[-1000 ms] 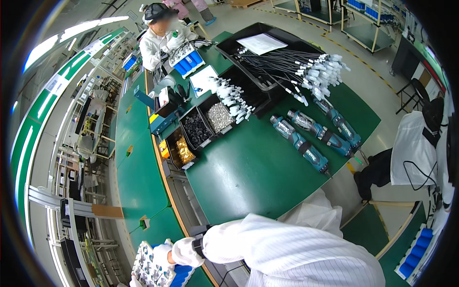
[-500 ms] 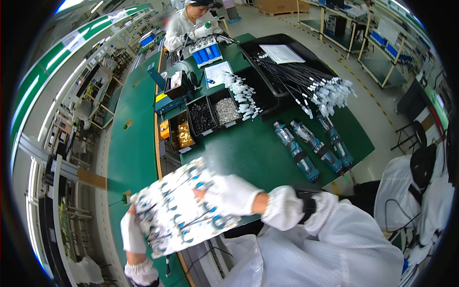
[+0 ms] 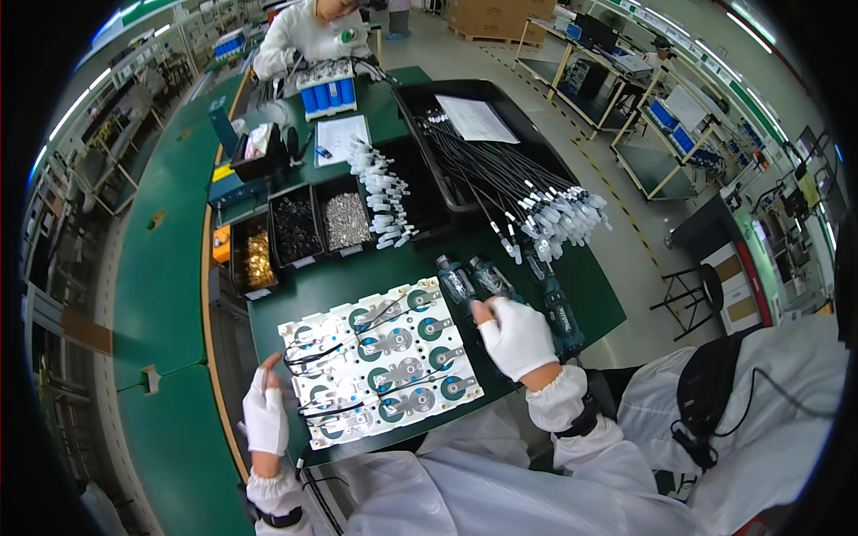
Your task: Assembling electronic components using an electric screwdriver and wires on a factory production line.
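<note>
A white battery module lies on the green table before me. Round metal cell contacts, green rings and black wires cover its upper face. My left hand, in a white glove with bare fingertips, is beside the module's left edge, fingers apart and pointing up. To the right of the module, my right hand is bent over the blue-black power screwdrivers and hides part of them; whether it grips one is hidden. The left screwdriver, the middle screwdriver and the right screwdriver lie side by side.
Behind the module stand bins of gold-coloured parts, black parts and silver parts. A large black tray holds black cables with white connectors. Across the table, a co-worker handles a blue battery pack.
The module has gone from being held tilted in both hands to lying flat on the table. My right hand has moved right to the screwdrivers; my left has come off the edge. The view has shifted.
</note>
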Demonstrator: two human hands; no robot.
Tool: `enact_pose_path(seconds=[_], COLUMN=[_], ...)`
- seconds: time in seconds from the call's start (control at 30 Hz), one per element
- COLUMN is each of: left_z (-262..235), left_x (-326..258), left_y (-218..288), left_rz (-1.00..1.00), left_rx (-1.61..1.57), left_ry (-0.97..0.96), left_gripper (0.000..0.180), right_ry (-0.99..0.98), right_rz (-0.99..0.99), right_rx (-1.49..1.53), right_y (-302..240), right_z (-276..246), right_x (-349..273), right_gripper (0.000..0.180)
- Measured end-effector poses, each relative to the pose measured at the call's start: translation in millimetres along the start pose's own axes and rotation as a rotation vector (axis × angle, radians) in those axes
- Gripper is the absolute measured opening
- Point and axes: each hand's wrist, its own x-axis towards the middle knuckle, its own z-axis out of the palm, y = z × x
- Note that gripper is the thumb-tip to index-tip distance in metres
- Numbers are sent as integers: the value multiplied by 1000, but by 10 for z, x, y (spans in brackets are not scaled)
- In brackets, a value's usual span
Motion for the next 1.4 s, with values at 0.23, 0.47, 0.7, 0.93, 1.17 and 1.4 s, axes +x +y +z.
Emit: enact_pose_path(seconds=[0.23,0.47,0.7,0.93,1.17,1.4], left_z=[49,-5,300,472,516,489], left_x=[-605,-206,60,-70,52,209], left_y=[-332,-452,-568,-932,-965,-953], left_rz=[151,263,379,170,145,114], left_rx=[813,1156,707,777,757,583], left_ry=[-289,-287,69,468,436,532], left_gripper=[34,15,30,30,27,16], right_ry=[-270,-734,-633,-313,-122,-495], right_rz=[253,596,374,-571,-766,-739], right_rx=[-289,1020,1032,1360,1652,1562], right_y=[304,1108,930,273,-164,-17], right_z=[414,60,-590,-564,-73,133], right_x=[-375,-542,-559,383,987,1221], right_gripper=[46,40,57,76,89,96])
